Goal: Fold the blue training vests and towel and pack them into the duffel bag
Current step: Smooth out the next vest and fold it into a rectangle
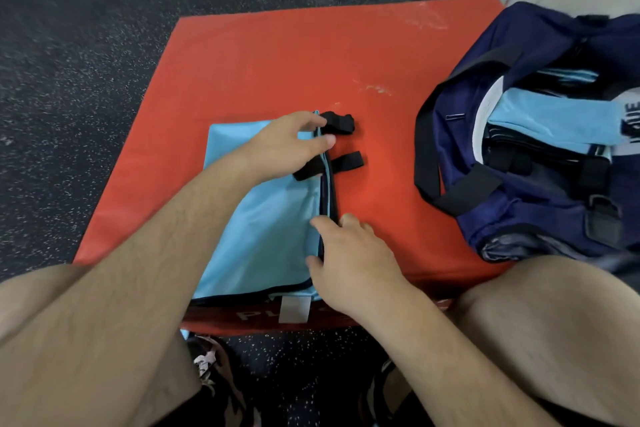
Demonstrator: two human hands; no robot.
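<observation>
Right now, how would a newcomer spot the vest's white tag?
Start at the red mat. On its near half lies the folded light blue vest. The white tag hangs from its near hem over the mat's front edge, the only pale rectangle, unlike the black straps.

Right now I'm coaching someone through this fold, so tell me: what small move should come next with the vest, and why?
Probably tuck the two black straps in over the vest. They stick out past its right edge onto the red pad, while the left hand and right hand both hold that edge; loose straps might snag going into the open duffel bag.
</observation>
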